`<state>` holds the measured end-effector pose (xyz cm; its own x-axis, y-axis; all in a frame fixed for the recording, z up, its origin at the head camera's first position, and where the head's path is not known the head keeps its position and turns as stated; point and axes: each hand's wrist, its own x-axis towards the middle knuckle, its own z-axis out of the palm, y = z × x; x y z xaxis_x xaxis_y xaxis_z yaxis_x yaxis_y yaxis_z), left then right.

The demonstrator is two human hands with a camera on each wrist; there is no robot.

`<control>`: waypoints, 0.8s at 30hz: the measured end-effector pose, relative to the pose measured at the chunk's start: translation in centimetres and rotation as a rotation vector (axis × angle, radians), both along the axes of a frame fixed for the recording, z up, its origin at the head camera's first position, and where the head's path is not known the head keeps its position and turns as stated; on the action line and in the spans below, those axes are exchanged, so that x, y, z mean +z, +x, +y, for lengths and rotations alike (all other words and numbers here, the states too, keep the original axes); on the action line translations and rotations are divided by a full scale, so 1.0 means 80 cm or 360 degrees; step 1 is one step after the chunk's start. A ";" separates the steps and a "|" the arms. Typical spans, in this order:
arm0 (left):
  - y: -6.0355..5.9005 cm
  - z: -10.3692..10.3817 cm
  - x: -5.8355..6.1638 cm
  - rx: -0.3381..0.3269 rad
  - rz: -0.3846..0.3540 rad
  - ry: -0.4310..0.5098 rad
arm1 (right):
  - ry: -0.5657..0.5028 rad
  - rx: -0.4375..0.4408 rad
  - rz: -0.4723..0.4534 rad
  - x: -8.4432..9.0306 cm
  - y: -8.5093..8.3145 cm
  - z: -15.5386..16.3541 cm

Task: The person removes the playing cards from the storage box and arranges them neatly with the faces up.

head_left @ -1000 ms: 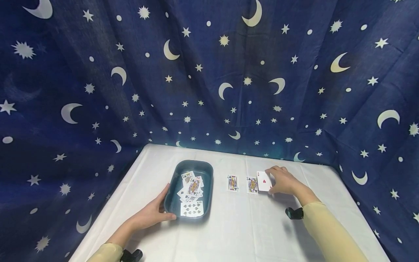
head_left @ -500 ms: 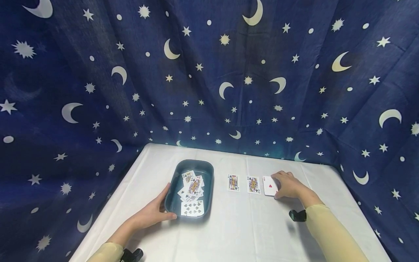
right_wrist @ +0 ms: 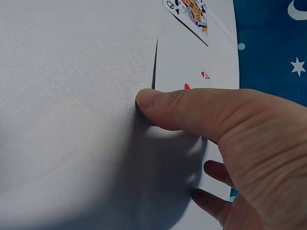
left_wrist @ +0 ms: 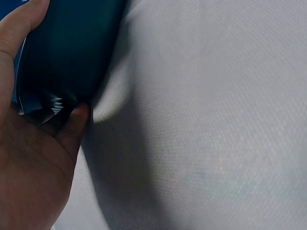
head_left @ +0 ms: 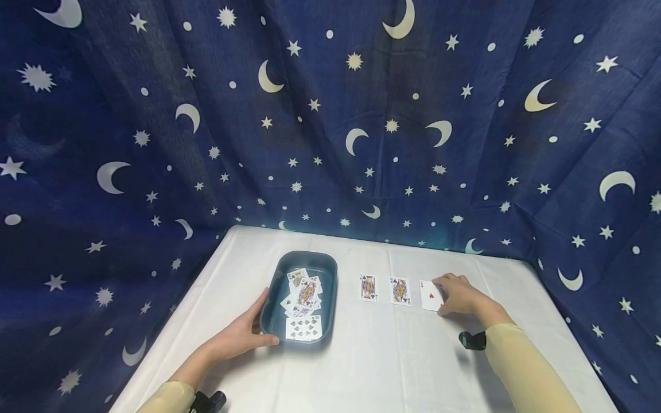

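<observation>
My right hand lies over the right edge of an ace of hearts, face up on the white tablecloth. In the right wrist view the thumb presses across the ace, and the other fingers curl at its far side. Left of the ace lie a face card of clubs and another face card. My left hand grips the near left corner of a dark teal tray, thumb along the near rim. Several loose cards lie in the tray. The left wrist view shows the tray's wall against my palm.
A white cloth covers the table. A dark blue drape with moons and stars hangs behind the table and along both sides. The table's right edge runs close to my right forearm.
My right hand has carried the ace of hearts to the right and laid it flat beside the two face cards. The left hand and the tray have not moved.
</observation>
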<state>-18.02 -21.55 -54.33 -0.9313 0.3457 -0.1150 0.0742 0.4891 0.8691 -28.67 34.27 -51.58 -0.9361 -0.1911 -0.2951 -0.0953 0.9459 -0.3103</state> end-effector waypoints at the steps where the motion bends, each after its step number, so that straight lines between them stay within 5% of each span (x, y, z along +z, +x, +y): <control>1: 0.000 0.000 0.000 0.0003 0.0004 -0.0002 | -0.0002 -0.0006 -0.0010 0.000 -0.001 0.000; 24: -0.001 0.000 -0.002 -0.0002 -0.0010 0.0036 | -0.0042 -0.0015 -0.0079 0.004 -0.004 0.001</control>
<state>-18.07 -21.56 -54.49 -0.9301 0.3494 -0.1133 0.0690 0.4692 0.8804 -28.98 34.33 -51.28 -0.9222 -0.1909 -0.3364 -0.0704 0.9380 -0.3394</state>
